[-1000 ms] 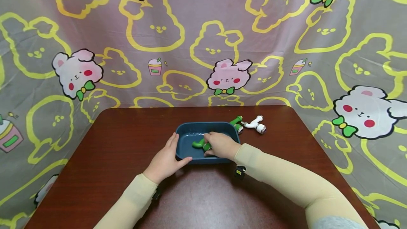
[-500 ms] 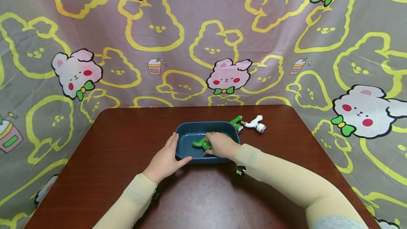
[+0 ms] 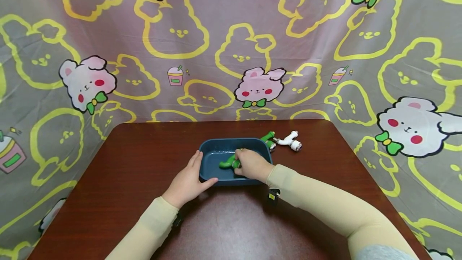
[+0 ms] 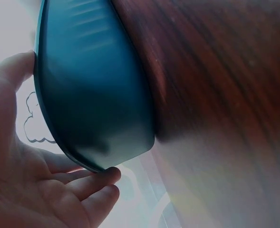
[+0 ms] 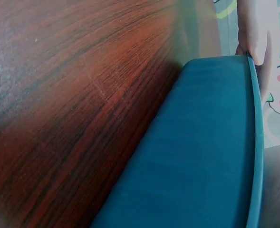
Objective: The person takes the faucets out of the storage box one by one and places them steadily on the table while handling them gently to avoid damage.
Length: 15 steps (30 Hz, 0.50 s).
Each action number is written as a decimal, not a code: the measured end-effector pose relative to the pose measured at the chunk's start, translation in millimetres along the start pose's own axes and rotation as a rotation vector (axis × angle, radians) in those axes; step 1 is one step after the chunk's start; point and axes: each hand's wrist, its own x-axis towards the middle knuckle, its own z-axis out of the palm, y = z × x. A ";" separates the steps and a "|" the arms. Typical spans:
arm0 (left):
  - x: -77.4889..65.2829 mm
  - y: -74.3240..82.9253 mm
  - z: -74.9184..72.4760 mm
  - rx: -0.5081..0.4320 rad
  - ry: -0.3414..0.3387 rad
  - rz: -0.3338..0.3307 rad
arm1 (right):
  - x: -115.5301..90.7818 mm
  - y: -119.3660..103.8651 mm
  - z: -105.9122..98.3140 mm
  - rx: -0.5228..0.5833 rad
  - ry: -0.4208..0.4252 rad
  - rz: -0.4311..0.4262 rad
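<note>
A dark blue rectangular tub (image 3: 238,182) stands on the table, and a green tap (image 3: 226,164) with a curved spout lies inside it. Reaching over the tub's right side, my right hand (image 3: 253,164) grips the tap by its right part, which the fingers partly hide. My left hand (image 3: 185,181) rests at the tub's left end with straight fingers along the side and the thumb on the front rim. Up close in the left wrist view, thumb and fingertips touch the tub's rim (image 4: 43,102). The right wrist view shows the tub's outer wall (image 5: 197,142) but not the tap.
Just behind the tub's right corner lie a second green tap (image 3: 268,137), partly hidden by the tub, and a white tap (image 3: 290,141). The brown wooden table (image 3: 151,143) ends at a patterned cloth (image 3: 202,67) hung around its back and sides.
Inside the tub, the gripped green tap has turned and shifted slightly right with my right hand, whose fingers have changed position on it. My left hand and the tub have stayed put.
</note>
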 end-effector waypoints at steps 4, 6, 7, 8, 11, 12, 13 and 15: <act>-0.3 0.1 -0.4 -0.002 -0.008 -0.007 | -1.0 -0.5 -1.3 0.024 0.019 0.008; -0.4 0.1 -0.1 -0.003 -0.006 -0.007 | -1.6 -1.2 -2.3 0.037 0.035 0.012; -0.6 0.1 -0.3 -0.003 -0.009 -0.010 | -1.8 -1.4 -2.6 0.041 0.045 0.012; -0.6 0.4 -0.4 -0.004 -0.010 -0.014 | -2.1 -1.8 -3.1 0.043 0.053 0.013; -0.7 0.6 -0.3 -0.001 -0.009 -0.016 | -1.7 -2.2 -3.0 0.039 0.071 0.020; -0.9 0.5 -0.2 0.000 -0.006 -0.014 | -1.6 -2.2 -3.1 0.039 0.078 0.024; -0.8 0.7 -0.4 -0.001 -0.010 -0.019 | -1.4 -2.3 -3.3 0.034 0.083 0.027; -0.7 0.7 -0.2 -0.001 -0.009 -0.018 | -0.9 -2.0 -3.5 0.033 0.094 0.037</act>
